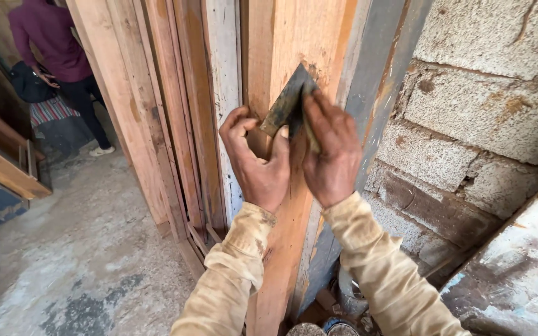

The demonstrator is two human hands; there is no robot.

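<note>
From the head camera, both hands work at the centre of the frame against an upright wooden plank [281, 81] that leans with other boards. The left hand [258, 163] is closed in a fist around the lower end of a flat metal scraper [289, 106], thumb up along its edge. The right hand [330, 152] sits just at 3 o'clock of the left one, its fingers [316, 118] laid flat and pressed on the face of the blade, so it presses rather than grips. The scraper is dark and stained, tilted with its tip toward 1 o'clock, and lies against the reddish face of the plank just above both hands. Both forearms wear dirty tan sleeves [231, 274] that come up from 6 o'clock.

At 9 o'clock of the hands stands a stack of leaning boards [163, 106], pale and reddish, with their feet on a grey concrete floor [82, 249]. At 3 o'clock a grey painted board [381, 74] stands beside the plank, and beyond it is a rough concrete block wall [481, 106]. At 4 o'clock a paint-flecked whitish panel [518, 274] slants into the corner. At 11 o'clock, well apart, another person in a purple top [51, 37] and dark trousers stands with a hand on a dark bag [29, 84]. A wooden frame [4, 165] lies along the 9 o'clock edge.
</note>
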